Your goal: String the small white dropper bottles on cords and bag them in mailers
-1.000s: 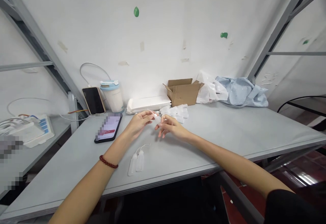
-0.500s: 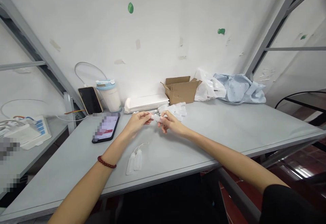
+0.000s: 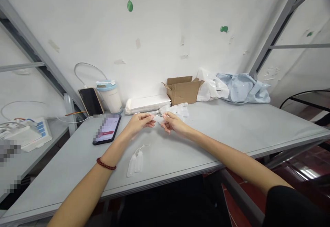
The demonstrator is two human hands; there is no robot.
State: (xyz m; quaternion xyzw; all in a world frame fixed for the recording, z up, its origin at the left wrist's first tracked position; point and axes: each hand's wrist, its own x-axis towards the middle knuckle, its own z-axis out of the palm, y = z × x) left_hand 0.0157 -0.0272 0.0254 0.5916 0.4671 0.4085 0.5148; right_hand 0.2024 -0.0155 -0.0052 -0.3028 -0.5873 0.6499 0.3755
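My left hand [image 3: 142,121] and my right hand [image 3: 174,122] meet over the middle of the table, fingers pinched. Between their fingertips is a small translucent plastic squeeze bottle [image 3: 159,119], partly covered by the fingers and blurred. Just behind my right hand lies a pile of similar clear plastic bottles [image 3: 182,110]. Nearer the front edge, two small squeeze bottles [image 3: 135,163] with thin curved spouts lie side by side, close to my left forearm. A dark red bead bracelet [image 3: 106,164] circles my left wrist.
A stack of white sheets or packets [image 3: 148,104] and an open cardboard box [image 3: 185,91] stand along the wall. Right of them are a white plastic bag [image 3: 211,87] and light blue cloth [image 3: 241,87]. At left are a lit phone [image 3: 107,129], a propped phone [image 3: 90,102] and a cup [image 3: 111,98].
My fingertips have shifted slightly at the small bottle, and less of it shows between them. The camera view has moved a little. The things on the table lie as before.
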